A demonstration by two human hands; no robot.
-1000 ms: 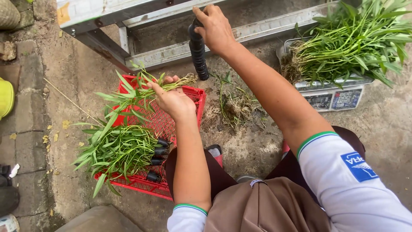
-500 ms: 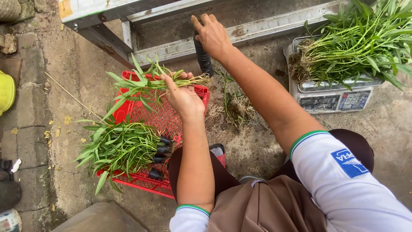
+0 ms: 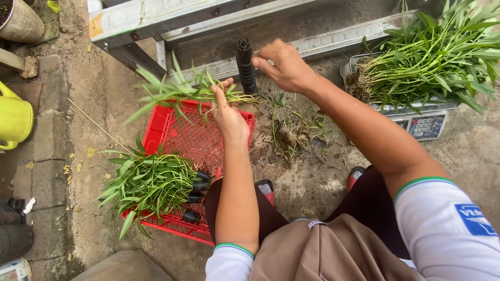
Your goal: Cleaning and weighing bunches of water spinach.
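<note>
Green leafy stems [image 3: 182, 91] sit clenched in the left hand [image 3: 229, 117] above the red crate [image 3: 195, 140]; at two o'clock, the right hand [image 3: 286, 67] grips a black tube [image 3: 246, 65]

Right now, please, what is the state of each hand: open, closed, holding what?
Left hand: closed on a green leafy plant, over the red crate.
Right hand: fingers partly curled beside the black ribbed tube; a grip on it cannot be told.

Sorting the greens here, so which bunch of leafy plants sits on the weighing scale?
The big bunch of leafy greens at upper right, roots leftward, lies on the scale. Another bunch lies in the red crate; the left hand holds the third.
</note>
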